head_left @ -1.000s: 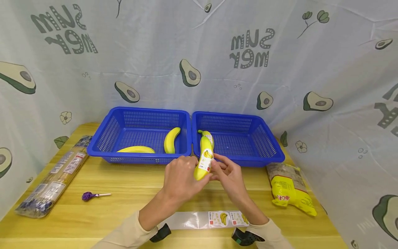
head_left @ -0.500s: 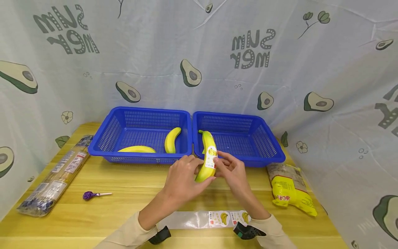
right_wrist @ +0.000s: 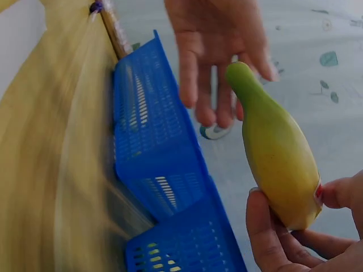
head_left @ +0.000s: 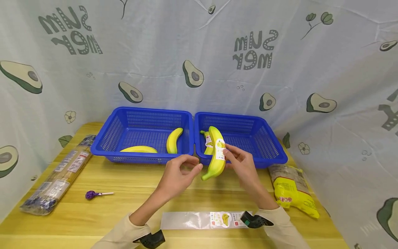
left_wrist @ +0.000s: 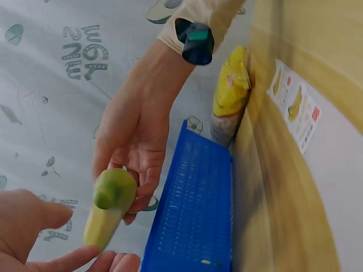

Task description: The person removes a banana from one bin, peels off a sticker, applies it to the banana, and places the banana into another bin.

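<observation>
So the right hand (head_left: pixel 244 166) had a stickered banana (head_left: pixel 217 164) pinched up by the near left edge of the right blue basket (head_left: pixel 270 161), while the left hand (head_left: pixel 178 173) was free just left of it, fingers kinda loosely bent, sticker strip (head_left: pixel 186 220) lying nearer.

On the desk (head_left: pixel 133 199), baskets (head_left: pixel 143 159) stand at eleven and one (bananas (head_left: pixel 172 141) in both), strip (head_left: pixel 189 220) at six, packet (head_left: pixel 62 174) and lollipop (head_left: pixel 90 194) at nine, bag (head_left: pixel 290 191) at three.
</observation>
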`<state>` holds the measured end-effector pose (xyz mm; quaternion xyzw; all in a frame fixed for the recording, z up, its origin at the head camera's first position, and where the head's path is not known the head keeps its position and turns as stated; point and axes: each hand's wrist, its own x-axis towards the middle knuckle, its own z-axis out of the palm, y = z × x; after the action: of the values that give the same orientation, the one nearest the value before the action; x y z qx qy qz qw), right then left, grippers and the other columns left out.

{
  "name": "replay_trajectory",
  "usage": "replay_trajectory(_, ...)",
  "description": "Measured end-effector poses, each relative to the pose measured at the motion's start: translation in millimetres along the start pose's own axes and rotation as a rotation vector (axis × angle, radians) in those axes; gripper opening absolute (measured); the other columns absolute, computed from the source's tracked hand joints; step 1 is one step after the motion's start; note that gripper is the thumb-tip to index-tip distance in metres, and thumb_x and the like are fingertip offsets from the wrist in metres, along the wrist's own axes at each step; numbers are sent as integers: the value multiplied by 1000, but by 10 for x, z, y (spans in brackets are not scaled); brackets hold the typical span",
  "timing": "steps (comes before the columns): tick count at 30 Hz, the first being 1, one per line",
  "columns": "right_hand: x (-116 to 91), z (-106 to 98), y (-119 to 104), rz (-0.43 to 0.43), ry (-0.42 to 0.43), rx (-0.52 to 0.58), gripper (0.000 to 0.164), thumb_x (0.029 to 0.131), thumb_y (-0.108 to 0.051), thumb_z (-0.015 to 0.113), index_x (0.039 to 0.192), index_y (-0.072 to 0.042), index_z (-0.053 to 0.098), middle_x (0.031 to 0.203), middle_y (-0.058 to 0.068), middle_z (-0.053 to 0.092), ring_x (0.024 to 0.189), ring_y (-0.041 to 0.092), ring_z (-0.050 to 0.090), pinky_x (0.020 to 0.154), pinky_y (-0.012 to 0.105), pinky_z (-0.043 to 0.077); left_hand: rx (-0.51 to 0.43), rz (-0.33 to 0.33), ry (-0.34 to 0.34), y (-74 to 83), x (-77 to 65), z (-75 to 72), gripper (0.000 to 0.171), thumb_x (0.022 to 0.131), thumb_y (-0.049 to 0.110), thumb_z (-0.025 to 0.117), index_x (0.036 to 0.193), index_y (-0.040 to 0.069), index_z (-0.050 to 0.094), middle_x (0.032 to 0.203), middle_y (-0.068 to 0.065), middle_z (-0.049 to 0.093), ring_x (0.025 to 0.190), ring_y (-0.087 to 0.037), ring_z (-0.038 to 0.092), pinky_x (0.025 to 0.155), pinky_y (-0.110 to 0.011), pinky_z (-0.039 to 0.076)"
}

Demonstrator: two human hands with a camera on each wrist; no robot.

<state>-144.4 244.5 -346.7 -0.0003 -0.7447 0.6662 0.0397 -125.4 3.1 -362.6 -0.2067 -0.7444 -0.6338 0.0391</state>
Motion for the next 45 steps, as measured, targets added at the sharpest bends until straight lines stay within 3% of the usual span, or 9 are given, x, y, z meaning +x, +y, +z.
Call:
replay_trajectory(5, 82, -77, -95, 36, -9, -24, 47, 113, -22, 59, 156, -2, 54, 137, 15, 66, 101, 11, 71, 84, 25, 65, -254, -208, -3, -53, 1, 45, 24, 106, 8, 69, 123, -9, 70, 117, -23, 74, 107, -32, 76, 93, -36, 66)
replay_trajectory(9, 192, -100, -143, 36, -18, -38, 49, 114, -27, 58, 157, -3, 53, 140, 16, 63, 102, 11, 70, 86, 24, 64, -476, -387, -16, -69, 13, 124, 34, 109, 8, 63, 136, -14, 60, 128, -27, 71, 116, -36, 74, 103, -46, 61)
replay_trajectory(15, 366, -131, -147, 20, -25, -64, 50, 114, -28, 59, 157, -5, 53, 136, 15, 64, 102, 11, 69, 88, 25, 65, -667, -504, 9, -114, 65, 256, 38, 109, 4, 61, 141, -17, 53, 132, -30, 69, 127, -42, 69, 106, -45, 59)
replay_trajectory(20, 487, -144, -154, 22, -34, -79, 51, 114, -29, 59, 159, -6, 52, 133, 12, 65, 102, 11, 68, 87, 24, 64, -748, -547, 89, -198, 131, 321, 31, 107, -2, 62, 134, -17, 58, 130, -30, 70, 121, -37, 72, 105, -42, 60)
replay_trajectory(25, 631, -166, -158, 40, -45, -78, 53, 114, -28, 58, 161, -6, 49, 134, 12, 64, 102, 12, 67, 86, 22, 64, -817, -554, 174, -266, 208, 363, 37, 107, -4, 59, 141, -17, 52, 134, -30, 67, 122, -35, 71, 107, -43, 58)
replay_trajectory(31, 815, -218, -179, 60, -58, -128, 54, 114, -28, 58, 162, -7, 47, 136, 14, 65, 103, 12, 69, 87, 22, 63, -879, -572, 254, -318, 300, 399, 37, 107, -3, 61, 141, -14, 51, 117, -20, 71, 115, -32, 73, 108, -45, 58)
replay_trajectory(36, 976, -252, -223, 96, -76, -161, 53, 114, -29, 58, 162, -8, 48, 133, 13, 64, 103, 14, 67, 86, 23, 62, -911, -584, 273, -344, 365, 413, 21, 107, -3, 62, 126, -8, 57, 106, -15, 68, 110, -33, 74, 107, -45, 59)
replay_trajectory(41, 1156, -296, -262, 144, -147, -168, 55, 115, -26, 56, 164, -5, 42, 141, 18, 59, 105, 16, 69, 92, 32, 65, -955, -600, 309, -349, 420, 433, 4, 106, -6, 62, 110, -4, 61, 97, -13, 67, 106, -33, 74, 106, -46, 59)
replay_trajectory(45, 1328, -365, -247, 192, -233, -176, 59, 114, -23, 56, 166, -3, 36, 143, 21, 57, 105, 20, 71, 97, 43, 64, -963, -619, 324, -347, 438, 449, 7, 105, -7, 62, 101, -1, 61, 95, -13, 67, 102, -32, 74, 105, -47, 60)
